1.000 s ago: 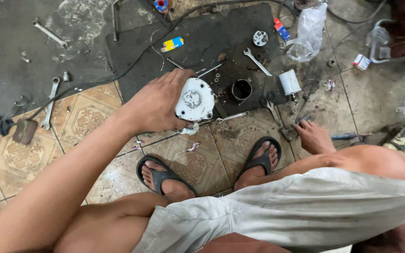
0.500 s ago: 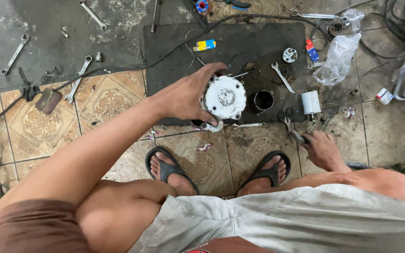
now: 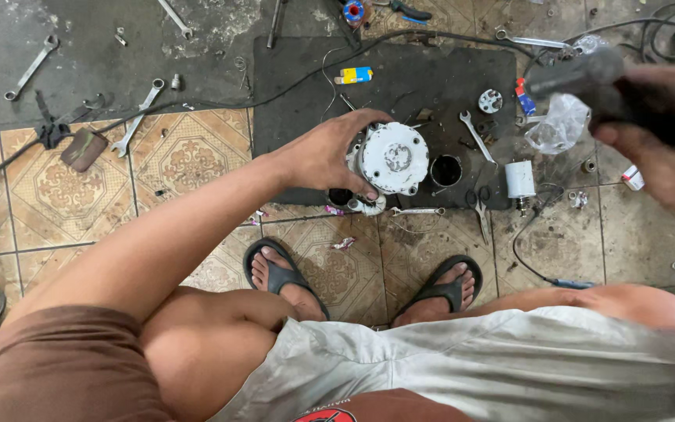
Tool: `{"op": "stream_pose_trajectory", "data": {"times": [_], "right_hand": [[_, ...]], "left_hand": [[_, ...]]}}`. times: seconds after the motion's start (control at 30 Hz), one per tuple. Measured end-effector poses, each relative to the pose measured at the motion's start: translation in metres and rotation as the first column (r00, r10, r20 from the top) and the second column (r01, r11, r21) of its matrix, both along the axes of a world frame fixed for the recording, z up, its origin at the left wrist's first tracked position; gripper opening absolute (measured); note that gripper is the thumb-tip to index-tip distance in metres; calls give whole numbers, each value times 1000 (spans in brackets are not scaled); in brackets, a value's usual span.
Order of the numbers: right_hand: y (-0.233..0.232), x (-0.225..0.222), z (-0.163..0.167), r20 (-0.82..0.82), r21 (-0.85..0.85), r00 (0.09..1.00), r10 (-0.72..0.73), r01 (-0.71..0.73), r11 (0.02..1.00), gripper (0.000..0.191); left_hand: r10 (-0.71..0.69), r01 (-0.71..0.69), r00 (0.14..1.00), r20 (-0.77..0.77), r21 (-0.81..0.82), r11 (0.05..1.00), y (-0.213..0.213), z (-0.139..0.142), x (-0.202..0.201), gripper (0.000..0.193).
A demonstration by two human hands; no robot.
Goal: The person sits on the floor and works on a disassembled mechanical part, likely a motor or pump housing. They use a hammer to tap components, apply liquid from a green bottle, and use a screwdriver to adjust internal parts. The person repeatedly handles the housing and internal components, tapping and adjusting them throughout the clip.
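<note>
Steel wrenches point(image 3: 31, 67) lie scattered on the grey floor at far left, as they did a second ago; a black cable point(image 3: 197, 101) runs past them toward the dark rubber mat point(image 3: 291, 70).

Left hand point(image 3: 323, 155): fingers wrapped around the side of the white round motor point(image 3: 393, 159), holding it above the mat's near edge. Grip unchanged from half a second ago; the motor sits a little more face-up to the camera.

Main change: the right hand point(image 3: 662, 133), which half a second ago was low by the right sandal point(image 3: 441, 287) near the scissors point(image 3: 480, 207), is now raised at upper right, clenched on a dark, blurred tool handle point(image 3: 576, 74). Kind of tool unclear. Judged: the tool is being brought to the held motor.

Packages, left to right:
- small yellow-and-blue oblong pack point(image 3: 354, 75), flat on the mat's top part
- white cylinder point(image 3: 519, 179) at the mat's right edge
- small red-and-blue tube point(image 3: 524, 99) just above it
- crumpled clear plastic bag point(image 3: 558, 125), off the mat's right edge
- small red-and-white item point(image 3: 632, 178) on the tile, partly hidden
</note>
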State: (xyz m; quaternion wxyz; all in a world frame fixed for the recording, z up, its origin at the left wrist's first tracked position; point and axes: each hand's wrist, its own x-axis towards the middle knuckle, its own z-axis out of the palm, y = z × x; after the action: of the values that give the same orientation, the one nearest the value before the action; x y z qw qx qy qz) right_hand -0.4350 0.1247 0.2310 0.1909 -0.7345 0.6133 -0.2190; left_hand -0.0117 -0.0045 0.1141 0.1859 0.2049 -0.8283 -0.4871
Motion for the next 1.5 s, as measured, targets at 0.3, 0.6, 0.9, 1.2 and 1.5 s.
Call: {"op": "stream_pose_trajectory", "data": {"times": [0.3, 0.6, 0.9, 1.2, 1.5], "right_hand": [[-23, 174, 0, -735, 223, 534, 418, -392, 893, 63], [-34, 173, 10, -563, 15, 747, 354, -419, 908, 43], [-27, 156, -7, -447, -115, 829, 337, -427, 897, 48], [-14, 133, -5, -109, -266, 974, 199, -221, 938, 39], [-20, 131, -20, -500, -27, 832, 241, -293, 956, 48]], "left_hand": [[22, -22, 999, -30, -10, 1000, 0, -5, -3, 105], [3, -2, 999, -37, 5, 1000, 1, -6, -3, 104], [-3, 3, 999, -43, -15, 1000, 2, -7, -1, 104], [-12, 12, 999, -52, -8, 1000, 1, -9, -1, 105], [-13, 13, 1000, -10, 3, 1000, 1, -9, -3, 103]]}}
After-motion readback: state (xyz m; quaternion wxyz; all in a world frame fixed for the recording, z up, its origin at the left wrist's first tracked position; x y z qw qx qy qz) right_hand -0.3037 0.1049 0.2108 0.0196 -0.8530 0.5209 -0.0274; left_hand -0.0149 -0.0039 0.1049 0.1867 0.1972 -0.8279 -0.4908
